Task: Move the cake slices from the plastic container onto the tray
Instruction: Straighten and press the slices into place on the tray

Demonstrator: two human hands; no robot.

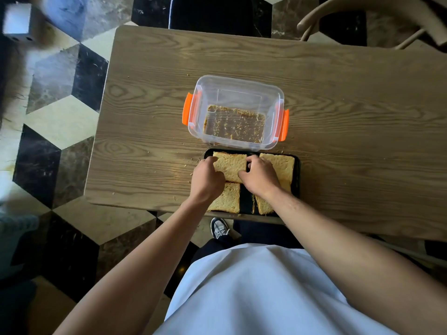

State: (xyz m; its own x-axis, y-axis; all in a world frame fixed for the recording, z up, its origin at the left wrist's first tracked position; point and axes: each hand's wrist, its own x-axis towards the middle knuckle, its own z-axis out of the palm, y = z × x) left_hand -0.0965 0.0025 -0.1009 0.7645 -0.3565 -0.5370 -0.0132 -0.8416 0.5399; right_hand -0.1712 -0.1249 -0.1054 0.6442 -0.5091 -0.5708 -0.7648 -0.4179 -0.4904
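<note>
A clear plastic container (278, 97) with orange clips stands mid-table, holding only crumbs and a brown residue on its floor. Just in front of it lies a black tray (246, 199) with several golden cake slices. The far-left slice (229, 165) is gripped on its left side by my left hand (208, 178) and on its right side by my right hand (258, 177), resting on the tray. Another slice (283, 165) lies at the far right, partly under my right hand. Two more slices, one (227, 198) near left and one (263, 205) near right, sit partly under my wrists.
The wooden table (338, 117) carries scattered crumbs left of the tray. A wooden chair (362, 10) stands at the far right corner. The tray reaches the table's near edge. My shoe (219, 228) shows on the patterned tile floor below.
</note>
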